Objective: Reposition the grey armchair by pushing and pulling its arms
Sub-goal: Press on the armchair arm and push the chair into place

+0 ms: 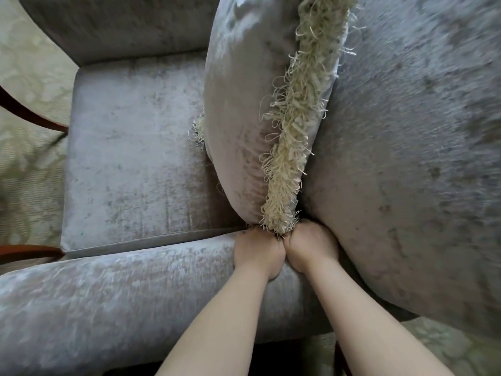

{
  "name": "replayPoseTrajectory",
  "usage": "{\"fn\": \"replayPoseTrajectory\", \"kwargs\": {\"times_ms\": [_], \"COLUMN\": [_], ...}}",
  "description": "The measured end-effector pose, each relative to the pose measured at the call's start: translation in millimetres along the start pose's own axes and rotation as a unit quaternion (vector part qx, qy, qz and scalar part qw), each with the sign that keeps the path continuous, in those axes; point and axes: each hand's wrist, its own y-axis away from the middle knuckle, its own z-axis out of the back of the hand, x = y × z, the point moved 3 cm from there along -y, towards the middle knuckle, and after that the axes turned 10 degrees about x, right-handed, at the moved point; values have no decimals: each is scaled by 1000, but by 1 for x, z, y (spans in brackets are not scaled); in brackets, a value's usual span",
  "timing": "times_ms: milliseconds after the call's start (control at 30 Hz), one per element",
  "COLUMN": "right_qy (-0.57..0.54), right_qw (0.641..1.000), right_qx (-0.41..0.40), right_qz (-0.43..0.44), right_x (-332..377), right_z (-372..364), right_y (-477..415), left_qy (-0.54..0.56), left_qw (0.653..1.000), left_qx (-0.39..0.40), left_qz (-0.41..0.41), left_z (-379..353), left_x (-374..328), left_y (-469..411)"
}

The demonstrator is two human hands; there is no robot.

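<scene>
Grey armchair [130, 158] | front faces left | hands [257, 253] [311, 246] grip near arm [135, 289]

One armchair [141, 158], one fringed cushion [238, 104], two hands [257, 253] [311, 246]

Cushion [244, 104] on seat [135, 158]; left hand [257, 253] beside right hand [311, 248] on near arm [108, 294].

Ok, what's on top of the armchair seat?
A fringed grey pillow stands on edge on the seat, leaning against the backrest. Anything beneath or behind it is covered.
</scene>
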Motion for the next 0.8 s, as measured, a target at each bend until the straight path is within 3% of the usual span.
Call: {"fn": "replayPoseTrajectory", "kwargs": {"times_ms": [167, 367, 567, 800], "right_qy": [-27, 14, 1, 5], "right_qw": [999, 998, 998, 995], "right_qx": [24, 55, 45, 81], "right_qz": [-11, 12, -49, -49], "right_x": [0, 4, 5, 10], "right_z": [2, 6, 8, -13], "right_y": [0, 4, 18, 43], "left_qy": [12, -7, 25, 5], "left_qw": [1000, 999, 996, 993], "left_qx": [17, 48, 89, 119], "left_qz": [8, -9, 4, -6], "left_z": [1, 6, 8, -6], "left_x": [1, -1, -1, 3], "left_y": [-1, 3, 7, 34]}}
